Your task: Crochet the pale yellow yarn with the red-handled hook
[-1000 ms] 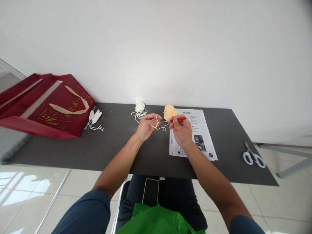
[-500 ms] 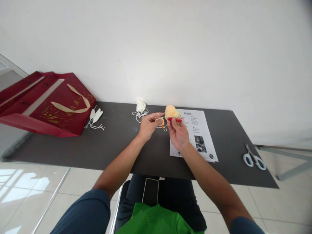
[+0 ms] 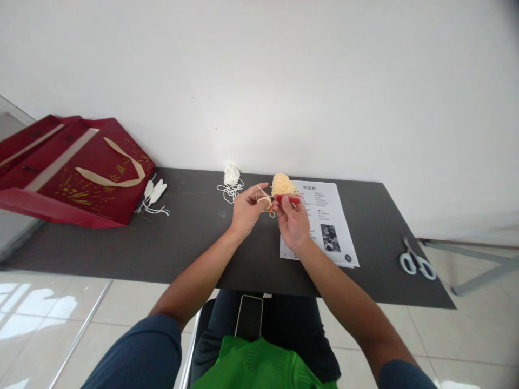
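In my right hand [image 3: 294, 221] is a crochet hook [image 3: 288, 199] with a red handle, its tip pointing left. My left hand [image 3: 246, 212] pinches a small piece of cream crochet work [image 3: 265, 202], and a strand of yarn runs over its raised index finger. A small orange piece [image 3: 271, 209] hangs at the work, too small to name surely. Hook tip and work meet between the two hands, but the exact stitch is too fine to make out. Just behind my hands sits a pale yellow yarn ball [image 3: 283, 185].
Printed sheets [image 3: 340, 237] lie under my right hand on the dark table [image 3: 186, 243]. White yarn [image 3: 232, 174] rests near the wall, small white pieces [image 3: 156, 192] beside a red paper bag [image 3: 109, 183]. Scissors [image 3: 417, 260] lie at the right; a phone [image 3: 249, 317] is on my lap.
My hands have drawn closer together, bringing the hook nearer to the crochet work. My left index finger is lifted more, with yarn over it. The whole view has shifted slightly.
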Motion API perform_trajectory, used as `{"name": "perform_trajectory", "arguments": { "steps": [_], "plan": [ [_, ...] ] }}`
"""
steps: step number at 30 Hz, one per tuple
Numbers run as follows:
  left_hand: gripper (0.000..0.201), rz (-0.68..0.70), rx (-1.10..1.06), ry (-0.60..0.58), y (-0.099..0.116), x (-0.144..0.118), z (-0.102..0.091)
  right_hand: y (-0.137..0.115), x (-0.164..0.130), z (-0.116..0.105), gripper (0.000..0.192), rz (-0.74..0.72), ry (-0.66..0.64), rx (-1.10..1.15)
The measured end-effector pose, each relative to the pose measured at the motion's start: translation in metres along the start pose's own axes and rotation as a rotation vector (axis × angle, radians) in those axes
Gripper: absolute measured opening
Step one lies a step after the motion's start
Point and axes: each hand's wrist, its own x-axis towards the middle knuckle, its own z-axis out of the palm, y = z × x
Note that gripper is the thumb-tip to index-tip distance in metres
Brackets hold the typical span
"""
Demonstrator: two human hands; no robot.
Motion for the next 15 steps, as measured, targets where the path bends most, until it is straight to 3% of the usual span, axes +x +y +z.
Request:
{"name": "perform_trajectory", "arguments": {
  "steps": [15],
  "plan": [
    [0.043,0.005,0.025,0.056,0.0027,-0.0013,0.0025,-0.0046,-0.0001,-0.0009,0.017,-0.08,-0.038,-0.045]
  ]
}}
